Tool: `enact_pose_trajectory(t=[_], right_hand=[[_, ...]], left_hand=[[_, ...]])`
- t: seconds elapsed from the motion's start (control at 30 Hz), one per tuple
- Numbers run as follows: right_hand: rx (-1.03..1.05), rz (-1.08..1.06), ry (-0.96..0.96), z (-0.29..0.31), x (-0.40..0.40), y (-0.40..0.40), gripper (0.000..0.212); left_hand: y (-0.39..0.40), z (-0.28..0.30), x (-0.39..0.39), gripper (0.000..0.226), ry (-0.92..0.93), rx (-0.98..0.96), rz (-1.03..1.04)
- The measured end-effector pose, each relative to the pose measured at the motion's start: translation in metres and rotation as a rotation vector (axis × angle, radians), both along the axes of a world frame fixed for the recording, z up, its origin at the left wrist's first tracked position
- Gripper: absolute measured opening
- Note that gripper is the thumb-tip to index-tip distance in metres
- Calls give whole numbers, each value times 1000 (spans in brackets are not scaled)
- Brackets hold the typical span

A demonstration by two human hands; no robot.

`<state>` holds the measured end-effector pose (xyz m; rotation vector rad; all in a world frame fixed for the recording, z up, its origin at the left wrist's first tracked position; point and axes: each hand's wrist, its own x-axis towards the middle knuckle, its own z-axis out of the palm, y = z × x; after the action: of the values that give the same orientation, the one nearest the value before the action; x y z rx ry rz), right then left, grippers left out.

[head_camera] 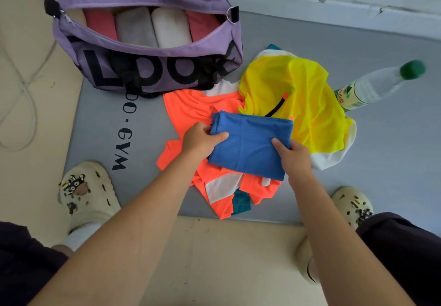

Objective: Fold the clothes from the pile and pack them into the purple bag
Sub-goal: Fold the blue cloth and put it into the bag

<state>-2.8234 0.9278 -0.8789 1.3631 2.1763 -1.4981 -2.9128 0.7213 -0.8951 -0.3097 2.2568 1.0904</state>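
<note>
One head-worn, wide-angle view looks steeply down from above the person's own forearms. Both hands grip a folded blue garment [250, 143] near frame centre, at arm's length below. Beyond the grip, toward the top, lies a purple bag [148, 67]; nearer than it, shoes frame the bottom corners.

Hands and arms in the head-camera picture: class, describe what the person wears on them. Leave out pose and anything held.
Both forearms are bare up to the picture's lower edge; no sleeves, gloves or watch show. The left hand and right hand carry no visible rings or bracelets. No markings or cables lie on either arm.
</note>
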Motion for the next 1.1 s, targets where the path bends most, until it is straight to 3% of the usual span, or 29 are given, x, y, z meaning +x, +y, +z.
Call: enact_pose_trajectory(t=[0.1, 0.27, 0.4, 0.63, 0.8, 0.87, 1.03, 1.1], right_hand=[[-12, 2, -3, -4, -2, 0, 18], [-20, 6, 6, -9, -3, 3, 20], [-36, -15, 11, -15, -1, 6, 20], [-28, -29, 67, -13, 6, 7, 16], [-23, -147, 127, -9, 35, 14, 10], [-50, -182, 111, -10, 46, 18, 10], [-50, -221, 99, -13, 54, 26, 14], [-47, -241, 98, -14, 55, 27, 15]], left_hand=[[4, -2, -9, 33, -123, 44, 1], [16, -4, -10, 70, -140, -102, 133], [19, -6, -10, 56, -88, -71, 99], [17, -3, 2, 28, 86, 126, 103], [24, 0, 13, 16, 219, 106, 1], [30, 4, 17, 23, 195, 116, -47], [34, 16, 25, 43, 581, -56, -68], [39, 18, 28, 41, 562, -33, -134]])
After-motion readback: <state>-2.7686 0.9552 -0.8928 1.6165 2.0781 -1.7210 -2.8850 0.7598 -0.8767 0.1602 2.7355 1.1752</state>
